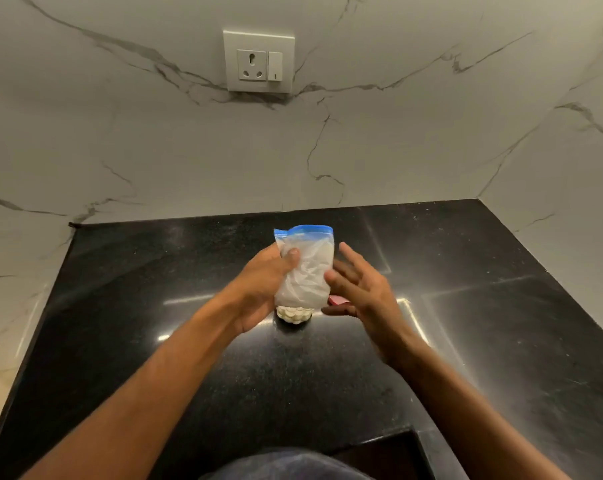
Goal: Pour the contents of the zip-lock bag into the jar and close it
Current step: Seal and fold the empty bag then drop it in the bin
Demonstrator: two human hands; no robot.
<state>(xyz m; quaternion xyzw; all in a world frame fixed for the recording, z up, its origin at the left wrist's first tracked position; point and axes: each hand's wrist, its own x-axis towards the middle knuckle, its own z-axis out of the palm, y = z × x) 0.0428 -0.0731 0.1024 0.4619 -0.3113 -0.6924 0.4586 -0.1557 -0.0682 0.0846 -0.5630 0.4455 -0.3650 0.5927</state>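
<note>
A clear zip-lock bag (305, 268) with a blue zip strip stands upright over the counter, strip at the top. My left hand (263, 285) grips its left side, thumb across the front. My right hand (357, 289) is beside the bag's right edge with fingers spread, fingertips touching or nearly touching the plastic. Directly below the bag, a small jar (293, 314) filled with pale round pieces shows on the black counter (154, 306); only its top is visible. A red lid-like object (338, 300) peeks out behind my right hand.
The black counter fits a corner between white marble walls (189, 150). A white power socket with a switch (259, 62) sits on the back wall. A step in the counter's front edge (414, 441) lies near my body.
</note>
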